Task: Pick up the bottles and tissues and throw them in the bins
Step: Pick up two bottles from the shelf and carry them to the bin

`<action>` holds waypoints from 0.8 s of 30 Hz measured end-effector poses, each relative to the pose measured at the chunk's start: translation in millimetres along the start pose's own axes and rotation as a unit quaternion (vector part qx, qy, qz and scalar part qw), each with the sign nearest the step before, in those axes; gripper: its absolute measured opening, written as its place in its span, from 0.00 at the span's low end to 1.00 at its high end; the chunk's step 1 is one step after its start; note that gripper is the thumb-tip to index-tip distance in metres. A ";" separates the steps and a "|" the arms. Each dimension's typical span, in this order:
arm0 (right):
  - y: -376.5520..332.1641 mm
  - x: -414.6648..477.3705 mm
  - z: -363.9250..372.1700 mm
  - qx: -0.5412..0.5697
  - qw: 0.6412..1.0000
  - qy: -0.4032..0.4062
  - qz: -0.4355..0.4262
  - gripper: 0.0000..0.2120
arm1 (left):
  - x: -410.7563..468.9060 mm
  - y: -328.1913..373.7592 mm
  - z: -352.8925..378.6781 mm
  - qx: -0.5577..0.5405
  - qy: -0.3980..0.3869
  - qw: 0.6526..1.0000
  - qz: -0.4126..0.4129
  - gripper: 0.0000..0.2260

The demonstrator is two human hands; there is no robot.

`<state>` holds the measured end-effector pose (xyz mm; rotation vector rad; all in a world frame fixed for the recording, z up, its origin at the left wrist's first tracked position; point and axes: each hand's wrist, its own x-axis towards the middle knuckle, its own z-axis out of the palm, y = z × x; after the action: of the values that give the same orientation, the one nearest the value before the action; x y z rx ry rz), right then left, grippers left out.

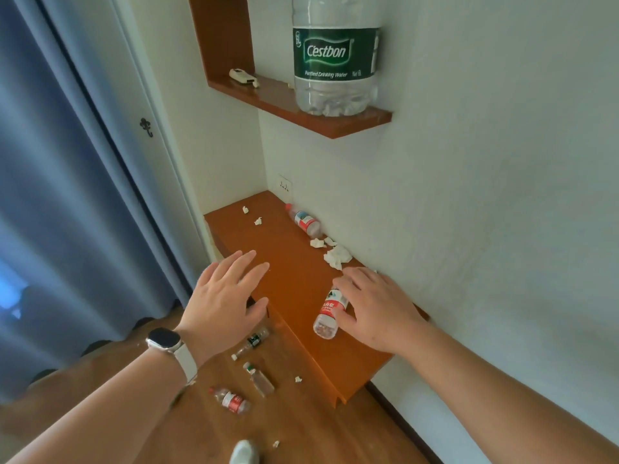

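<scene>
Right hand: my right hand hangs low over the orange-brown surface, its fingers apart and nearly straight, clamped on nothing.

Nearest bottle: a red-labelled bottle lies on its side on the surface, at the thumb side of those fingers. My index finger crosses above its cap end and my thumb sits beside its body. I cannot tell whether skin meets plastic.

Long axis: the bottle's base points back toward my wrist and its cap end is hidden under my fingers, so it lies roughly along the line of my thumb. By my reading, thumb and fingers must close across the body, not along it.

Left hand: my left hand hovers at the surface's outer edge with its fingers spread and holding nothing, well apart from the bottle. The right hand is plainly the nearer one.

Past the fingertips: crumpled tissues lie just beyond my right fingertips by the wall. A second bottle lies farther on, against the wall.

Below the left wrist: more bottles lie on the floor, among them a red-labelled floor bottle.

Bins: none in view.

Step in hand: the first pick looks about to begin, with nothing lifted yet.
</scene>
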<state>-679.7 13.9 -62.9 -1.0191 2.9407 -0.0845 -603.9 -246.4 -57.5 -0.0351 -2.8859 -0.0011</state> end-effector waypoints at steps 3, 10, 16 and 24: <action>2.7 35.9 5.8 -0.009 1.000 -0.001 0.025 0.29 | 37.6 -25.5 21.7 -0.025 -0.010 0.999 0.018 0.25; -10.4 132.2 17.4 -0.019 0.994 -0.038 0.104 0.29 | 136.5 -97.5 67.4 -0.056 -0.043 0.995 0.068 0.26; -23.5 194.3 31.8 -0.013 0.985 -0.035 0.167 0.27 | 202.1 -152.4 112.8 -0.065 -0.086 0.988 0.109 0.27; -17.1 203.8 71.5 0.028 0.964 -0.060 0.257 0.27 | 246.0 -155.0 166.0 -0.149 -0.165 0.971 0.087 0.27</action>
<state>-826.1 -128.6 -135.1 -0.2217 2.9590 -0.0890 -887.6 -394.9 -155.6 -0.3775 -3.1732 -0.4351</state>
